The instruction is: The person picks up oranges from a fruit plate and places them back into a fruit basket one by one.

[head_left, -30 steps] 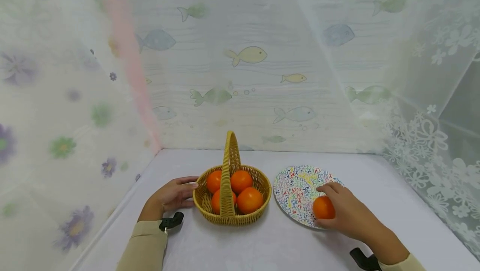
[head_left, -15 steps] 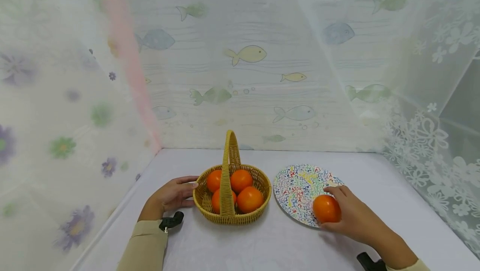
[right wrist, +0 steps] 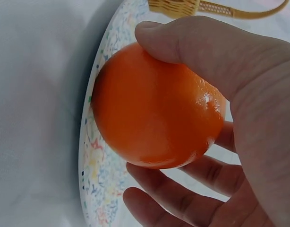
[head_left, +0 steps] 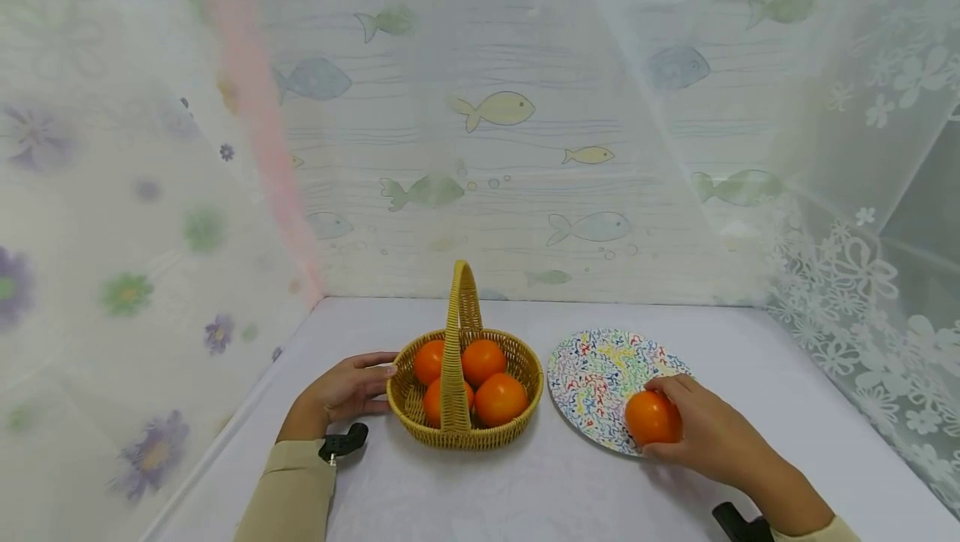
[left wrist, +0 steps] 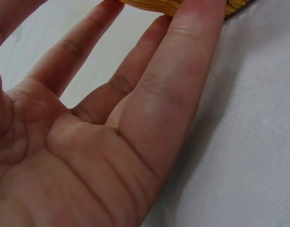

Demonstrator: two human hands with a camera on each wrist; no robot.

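My right hand [head_left: 708, 434] grips a smooth, glossy orange [head_left: 653, 419] at the near right part of a round plate with a multicoloured squiggle pattern [head_left: 592, 383]. In the right wrist view, the thumb lies on one side of the orange [right wrist: 157, 111] and the fingers reach round the other, partly hidden behind it. A woven yellow basket [head_left: 480, 440] with a tall handle stands to the plate's left, with several oranges [head_left: 500, 400] inside. My left hand [head_left: 348, 388] touches the basket's left side with nearly straight fingers; the left wrist view shows fingertips against the weave [left wrist: 154, 5].
A white cloth [head_left: 540, 492] covers the table under the basket and plate. Behind it hangs a curtain with fish prints [head_left: 480, 192]. Flowered fabric [head_left: 123, 296] hangs at the left and lace netting [head_left: 862, 292] at the right.
My right hand has shifted slightly right from over the orange, showing more of it, and its upper fingers have since drawn in against it. The left hand and basket have stayed put.
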